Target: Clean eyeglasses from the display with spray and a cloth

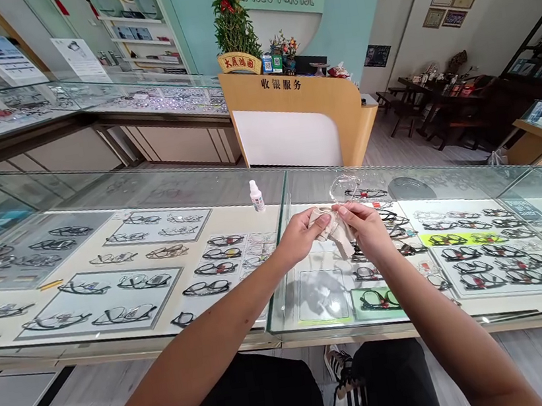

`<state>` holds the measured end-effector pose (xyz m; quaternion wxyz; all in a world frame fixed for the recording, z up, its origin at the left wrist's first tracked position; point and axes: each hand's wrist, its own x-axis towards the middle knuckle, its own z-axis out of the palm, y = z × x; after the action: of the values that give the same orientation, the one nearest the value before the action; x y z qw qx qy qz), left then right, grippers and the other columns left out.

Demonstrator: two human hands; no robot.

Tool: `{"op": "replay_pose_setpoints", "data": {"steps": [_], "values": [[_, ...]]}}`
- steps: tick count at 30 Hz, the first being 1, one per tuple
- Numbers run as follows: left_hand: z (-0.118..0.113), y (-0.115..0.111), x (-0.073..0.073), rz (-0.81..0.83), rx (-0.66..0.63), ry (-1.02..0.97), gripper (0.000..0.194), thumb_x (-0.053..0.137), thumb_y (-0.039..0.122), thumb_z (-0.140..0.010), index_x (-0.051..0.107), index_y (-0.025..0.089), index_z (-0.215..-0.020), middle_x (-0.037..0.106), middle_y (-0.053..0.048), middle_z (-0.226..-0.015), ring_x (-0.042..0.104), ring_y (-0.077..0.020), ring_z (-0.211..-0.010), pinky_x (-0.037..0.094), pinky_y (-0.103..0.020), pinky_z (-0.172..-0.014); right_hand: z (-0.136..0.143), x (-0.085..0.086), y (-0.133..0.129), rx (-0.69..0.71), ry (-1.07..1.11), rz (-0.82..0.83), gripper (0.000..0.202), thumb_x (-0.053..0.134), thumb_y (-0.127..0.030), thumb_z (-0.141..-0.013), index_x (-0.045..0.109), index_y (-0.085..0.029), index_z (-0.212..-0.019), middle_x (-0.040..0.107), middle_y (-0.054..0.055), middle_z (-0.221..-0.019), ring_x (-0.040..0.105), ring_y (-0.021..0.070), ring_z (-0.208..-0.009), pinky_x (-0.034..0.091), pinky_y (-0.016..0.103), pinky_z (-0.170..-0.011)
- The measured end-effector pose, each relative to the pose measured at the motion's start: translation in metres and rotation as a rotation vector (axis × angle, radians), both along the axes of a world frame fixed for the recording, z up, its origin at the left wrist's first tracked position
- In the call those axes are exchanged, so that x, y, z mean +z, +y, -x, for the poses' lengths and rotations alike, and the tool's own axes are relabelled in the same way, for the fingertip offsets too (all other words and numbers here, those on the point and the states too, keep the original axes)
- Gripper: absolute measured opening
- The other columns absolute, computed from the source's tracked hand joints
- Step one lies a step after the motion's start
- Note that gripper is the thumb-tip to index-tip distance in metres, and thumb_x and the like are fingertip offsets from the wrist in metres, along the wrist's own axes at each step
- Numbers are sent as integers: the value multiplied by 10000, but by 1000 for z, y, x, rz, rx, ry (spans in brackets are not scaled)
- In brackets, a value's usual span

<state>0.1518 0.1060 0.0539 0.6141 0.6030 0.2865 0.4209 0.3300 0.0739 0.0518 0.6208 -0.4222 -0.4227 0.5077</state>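
Note:
Both my hands meet over the glass counter, close together. My left hand [301, 233] is closed on a beige cleaning cloth [324, 221], its thumb pressed into the folds. Against the cloth's right side, my right hand [364, 221] pinches with thumb and forefinger. Just beyond those fingertips shows the thin, clear outline of a pair of eyeglasses [343, 188], which the right hand appears to hold; the cloth and fingers hide part of it. A small white spray bottle [257, 197] stands upright on the glass, to the left of and beyond my hands.
Under the glass top, the display case [287, 324] holds rows of eyeglasses [124, 313] on trays. A vertical glass seam [282, 228] runs beside my left hand. Farther off stand a wooden cashier desk [348, 103] with plants, more showcases [158, 104] and a dark table [441, 91].

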Motion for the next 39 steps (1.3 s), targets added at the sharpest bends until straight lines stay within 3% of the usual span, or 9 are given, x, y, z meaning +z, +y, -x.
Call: {"op": "replay_pose_setpoints", "data": {"steps": [6, 11, 14, 17, 20, 22, 26, 34, 39], "values": [[0, 5, -11, 68, 55, 50, 593, 676, 761, -875, 650, 170, -849, 605, -2, -734, 550, -151, -720, 453, -282, -708, -1, -4, 3, -58, -45, 5, 316, 928, -548, -727, 855, -280, -877, 792, 18, -929, 659, 175, -813, 502, 317, -755], [7, 20, -18, 144, 257, -18, 554, 702, 727, -878, 693, 176, -935, 698, -38, -848, 654, -182, -863, 523, -288, -810, -17, 0, 5, -238, -85, -64, 287, 864, -561, -801, 849, -286, -884, 781, 21, -1026, 621, 168, -851, 476, 320, -788], [13, 30, -14, 278, 292, -101, 481, 725, 638, -913, 713, 167, -1007, 744, -68, -914, 697, -185, -878, 565, -307, -850, -23, 8, 2, -359, -161, -162, 225, 828, -521, -860, 860, -303, -907, 770, 25, -1027, 636, 201, -940, 472, 346, -865], [18, 34, -5, 475, 200, -132, 372, 722, 509, -965, 724, 142, -1024, 760, -91, -918, 716, -181, -827, 607, -326, -811, -20, 15, -6, -438, -346, -316, 194, 782, -483, -920, 871, -320, -978, 722, 23, -903, 611, 216, -880, 464, 369, -851], [21, 33, 2, 639, 22, -108, 309, 682, 432, -1006, 740, 129, -1025, 771, -104, -933, 730, -183, -807, 630, -329, -779, -11, 16, -14, -435, -624, -484, 222, 708, -457, -984, 870, -305, -967, 596, 24, -731, 520, 216, -726, 439, 384, -743], [23, 34, 3, 716, -89, -86, 304, 684, 430, -1005, 747, 133, -1020, 776, -101, -920, 736, -188, -794, 639, -337, -776, -6, 12, -17, -393, -830, -611, 264, 631, -407, -1033, 865, -291, -994, 551, 34, -694, 499, 224, -709, 415, 393, -713], [27, 41, -2, 800, -224, -66, 357, 719, 479, -973, 741, 123, -975, 766, -100, -843, 730, -195, -733, 628, -331, -722, 0, 3, -19, -260, -1146, -801, 307, 546, -281, -1071, 835, -284, -1174, 598, 49, -716, 474, 224, -732, 369, 390, -702], [35, 37, 0, 675, -410, -84, 359, 895, 413, -829, 740, 95, -888, 695, -57, -728, 665, -146, -655, 561, -265, -641, 6, -2, -19, -114, -1296, -865, 327, 512, -252, -1096, 815, -301, -1207, 612, 43, -725, 435, 212, -757, 331, 380, -711], [33, 36, 1, 493, -278, -85, 417, 914, 467, -792, 748, 111, -932, 715, -69, -809, 667, -150, -725, 567, -283, -726, 11, 0, -20, -112, -1129, -806, 274, 541, -223, -1068, 786, -247, -1189, 620, 36, -770, 481, 206, -764, 375, 367, -727]]}}
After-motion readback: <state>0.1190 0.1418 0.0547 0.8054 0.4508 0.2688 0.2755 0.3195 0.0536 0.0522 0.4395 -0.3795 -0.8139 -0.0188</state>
